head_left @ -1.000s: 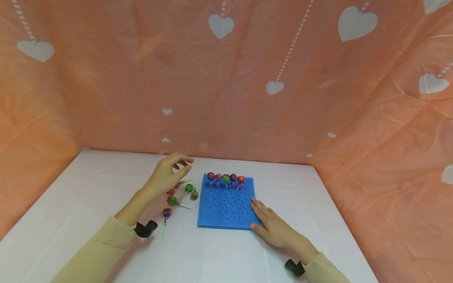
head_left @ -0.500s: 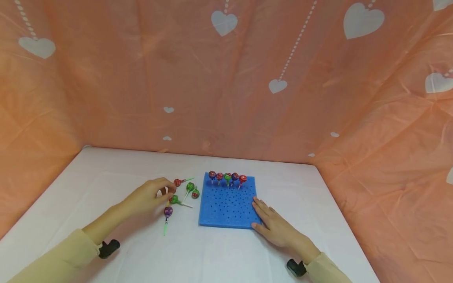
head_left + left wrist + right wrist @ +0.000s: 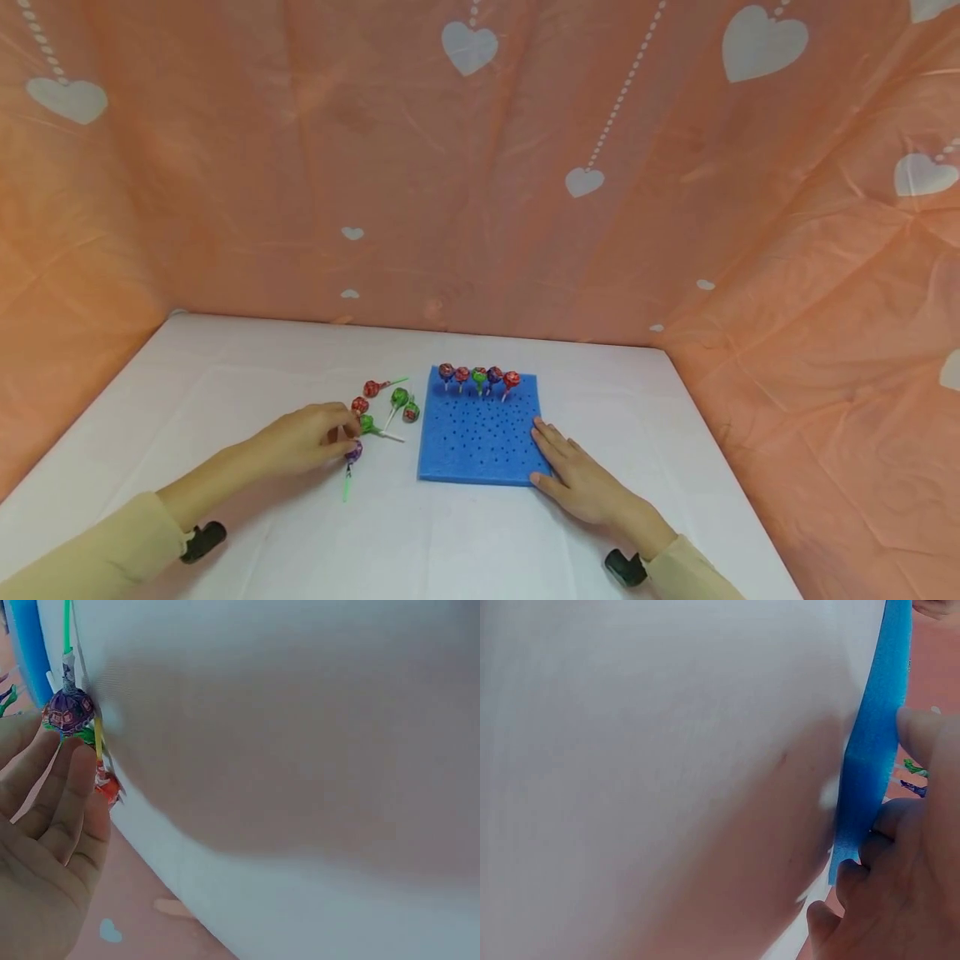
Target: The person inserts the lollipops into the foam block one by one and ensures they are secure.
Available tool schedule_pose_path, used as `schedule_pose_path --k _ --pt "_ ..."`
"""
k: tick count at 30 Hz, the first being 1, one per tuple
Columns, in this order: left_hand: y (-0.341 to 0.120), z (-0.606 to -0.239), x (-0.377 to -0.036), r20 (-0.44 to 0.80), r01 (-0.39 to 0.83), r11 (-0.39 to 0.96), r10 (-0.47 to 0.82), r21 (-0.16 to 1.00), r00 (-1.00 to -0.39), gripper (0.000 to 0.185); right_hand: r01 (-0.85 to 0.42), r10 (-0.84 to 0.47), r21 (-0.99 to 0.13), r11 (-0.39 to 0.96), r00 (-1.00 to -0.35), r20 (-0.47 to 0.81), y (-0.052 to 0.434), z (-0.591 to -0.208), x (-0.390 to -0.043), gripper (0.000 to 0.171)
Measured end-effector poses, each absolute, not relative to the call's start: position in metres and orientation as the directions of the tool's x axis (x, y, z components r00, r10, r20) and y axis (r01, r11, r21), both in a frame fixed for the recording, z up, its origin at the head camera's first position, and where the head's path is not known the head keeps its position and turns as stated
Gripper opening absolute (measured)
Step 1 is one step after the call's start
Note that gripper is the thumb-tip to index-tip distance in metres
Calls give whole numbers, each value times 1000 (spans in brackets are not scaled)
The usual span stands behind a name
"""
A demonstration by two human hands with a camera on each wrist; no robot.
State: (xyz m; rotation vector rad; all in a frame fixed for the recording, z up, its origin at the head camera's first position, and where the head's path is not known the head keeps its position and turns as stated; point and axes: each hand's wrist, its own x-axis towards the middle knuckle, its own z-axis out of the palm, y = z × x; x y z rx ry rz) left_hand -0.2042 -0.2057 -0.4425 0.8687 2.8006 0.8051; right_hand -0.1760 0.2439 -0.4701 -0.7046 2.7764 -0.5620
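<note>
Head view: the left hand (image 3: 303, 437) lies low on the white table (image 3: 225, 392), its fingertips (image 3: 347, 433) at the purple lollipop (image 3: 353, 451), which lies flat with its green stick (image 3: 347, 483) running toward 6 o'clock. Whether the fingers already pinch it I cannot tell; in the left wrist view they look loosely extended beside its head (image 3: 67, 711). More loose lollipops lie at 1 o'clock of that hand. The right hand (image 3: 581, 475), fingers flat and relaxed, presses the blue foam board (image 3: 480, 442) at its right near corner, farther from the candy.
</note>
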Motion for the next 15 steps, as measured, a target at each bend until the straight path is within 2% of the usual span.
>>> schedule_pose_path --k 7,15 --pt "-205 -445 -200 41 504 686 571 526 -820 7 -402 -483 -397 825 -867 -126 243 -470 -176 76" --pt "-206 -454 -202 84 514 628 583 585 -808 6 -414 -496 -402 817 -859 -123 243 -468 -176 75"
